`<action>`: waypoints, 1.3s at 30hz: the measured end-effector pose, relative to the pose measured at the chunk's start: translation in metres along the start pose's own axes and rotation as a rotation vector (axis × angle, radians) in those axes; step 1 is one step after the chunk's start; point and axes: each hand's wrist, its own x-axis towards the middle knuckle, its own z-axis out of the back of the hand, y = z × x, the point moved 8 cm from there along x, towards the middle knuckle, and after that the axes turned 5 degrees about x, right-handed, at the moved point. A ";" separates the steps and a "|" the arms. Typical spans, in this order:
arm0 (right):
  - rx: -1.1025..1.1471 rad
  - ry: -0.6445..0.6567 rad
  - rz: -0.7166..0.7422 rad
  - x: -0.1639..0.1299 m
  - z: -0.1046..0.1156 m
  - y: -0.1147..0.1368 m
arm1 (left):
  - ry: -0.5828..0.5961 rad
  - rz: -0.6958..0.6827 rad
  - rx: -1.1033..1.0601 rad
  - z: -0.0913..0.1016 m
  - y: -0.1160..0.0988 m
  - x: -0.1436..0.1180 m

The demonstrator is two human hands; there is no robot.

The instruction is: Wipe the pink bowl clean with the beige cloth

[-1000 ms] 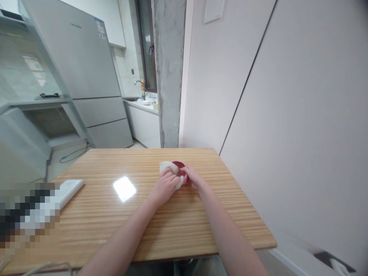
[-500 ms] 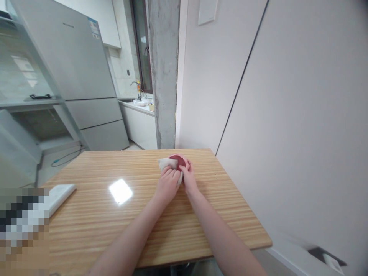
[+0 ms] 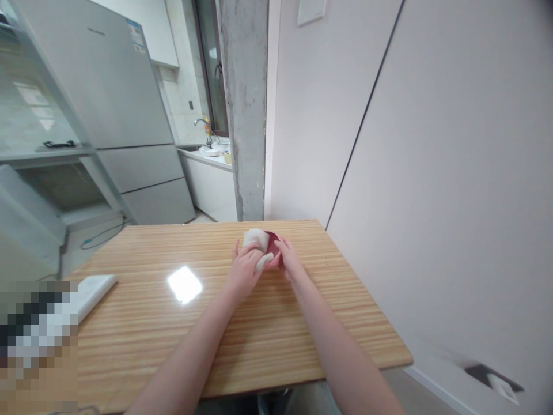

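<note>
- Far left: white slab (image 3: 97, 288) on worktop (image 3: 151, 346), near end pixelated.
- Behind, left: grey fridge (image 3: 99, 86), beyond worktop.
- Left of centre: bright glare (image 3: 185, 285) on worktop.
- Back: tap (image 3: 209, 138), then concrete pillar (image 3: 246, 115) to its right.
- Centre: left hand (image 3: 244, 274), clamped on white cloth (image 3: 256, 238), one finger sticking up at left.
- Next: cloth, bunched against mouth of pink bowl (image 3: 273, 246).
- Then bowl, toward worktop's far edge, tilted; resting or lifted, cannot tell.
- Then right hand (image 3: 288, 257), clamped on bowl's right side.
- Far right: pale wall (image 3: 444, 161).
</note>
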 end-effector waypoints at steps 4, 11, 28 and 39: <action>-0.047 -0.078 0.139 -0.006 -0.001 -0.003 | 0.014 0.074 -0.065 -0.011 0.013 0.000; -0.164 -0.109 0.227 -0.015 -0.001 -0.004 | 0.059 -0.039 -0.072 -0.028 0.006 0.002; -0.155 -0.105 0.203 -0.014 0.002 0.001 | 0.089 -0.003 -0.135 -0.023 0.007 -0.003; -0.058 0.110 -0.192 0.000 -0.002 -0.010 | 0.140 -0.179 -0.024 -0.022 -0.002 -0.001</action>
